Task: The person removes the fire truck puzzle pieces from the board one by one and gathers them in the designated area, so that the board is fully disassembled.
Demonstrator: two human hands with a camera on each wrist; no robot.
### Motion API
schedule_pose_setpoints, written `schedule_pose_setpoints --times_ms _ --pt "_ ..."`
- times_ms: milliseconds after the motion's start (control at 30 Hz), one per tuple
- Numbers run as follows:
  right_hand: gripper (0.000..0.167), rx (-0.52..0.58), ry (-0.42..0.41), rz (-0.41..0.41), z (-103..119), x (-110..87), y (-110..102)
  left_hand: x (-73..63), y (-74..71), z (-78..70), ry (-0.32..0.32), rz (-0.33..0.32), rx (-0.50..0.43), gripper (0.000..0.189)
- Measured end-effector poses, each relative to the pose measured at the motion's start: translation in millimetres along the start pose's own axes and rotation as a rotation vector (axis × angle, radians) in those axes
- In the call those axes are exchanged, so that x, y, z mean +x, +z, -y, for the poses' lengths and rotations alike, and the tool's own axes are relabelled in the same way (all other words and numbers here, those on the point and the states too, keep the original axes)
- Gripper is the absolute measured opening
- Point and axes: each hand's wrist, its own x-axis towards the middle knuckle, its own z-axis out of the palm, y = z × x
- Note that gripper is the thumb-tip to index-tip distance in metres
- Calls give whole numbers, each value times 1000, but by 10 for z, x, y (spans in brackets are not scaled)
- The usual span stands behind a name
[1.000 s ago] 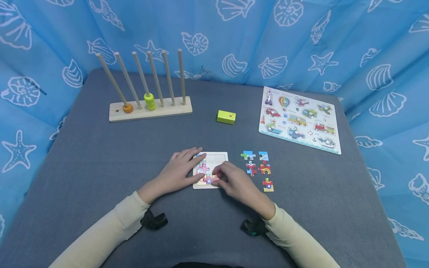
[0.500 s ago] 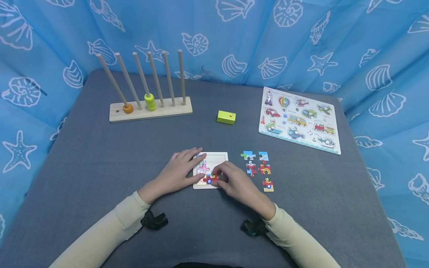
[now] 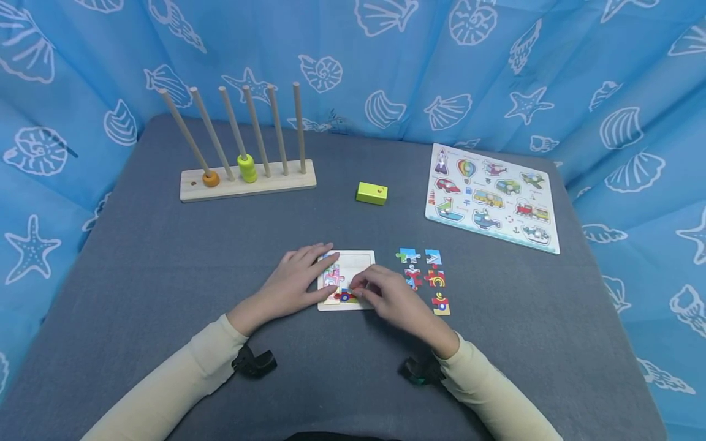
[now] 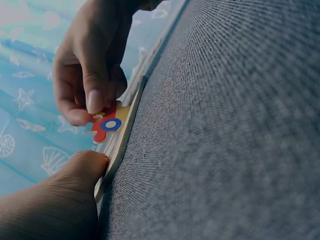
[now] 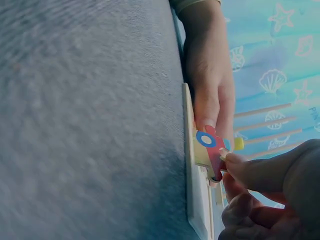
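Observation:
A small square wooden puzzle board point(image 3: 357, 263) lies on the table in front of me. My left hand point(image 3: 295, 278) rests on its left side, fingers extended and thumb on the lower part. Between thumb and fingertips, my right hand point(image 3: 394, 300) pinches a red and yellow jigsaw piece point(image 3: 345, 296) with a blue wheel. In the left wrist view the jigsaw piece point(image 4: 110, 124) stands tilted at the board's near edge. The right wrist view also shows the tilted jigsaw piece point(image 5: 210, 145) close to my left thumb. Part of the board's left picture is hidden by my left hand.
Several loose jigsaw pieces point(image 3: 436, 278) lie right of the board. A yellow-green block point(image 3: 372, 193) sits behind it. At the back left stands a wooden peg rack point(image 3: 248, 188) with tall rods; at the back right lies a vehicle puzzle board point(image 3: 493, 199).
The pinched jigsaw piece has tilted, its face turning from pale glare to red, then showing yellow at its lower edge. My right hand shifted slightly; the left hand has stayed put.

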Motion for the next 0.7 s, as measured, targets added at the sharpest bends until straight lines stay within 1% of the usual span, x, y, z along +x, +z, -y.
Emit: schedule_pose_setpoints --times_ms 200,300,467,567,700 --pt "9 27 23 -4 -57 -49 -140 0 -6 -4 1 -5 3 64" --pt "8 25 53 14 -123 -101 -245 -1 -4 -4 -2 1 4 64" --pt "8 11 89 55 -252 -231 -433 0 -4 3 3 -2 4 64" --pt "8 8 113 56 -320 -316 -538 1 0 9 3 0 3 64" --pt "8 32 161 48 -391 -418 -647 0 10 18 7 1 0 64"
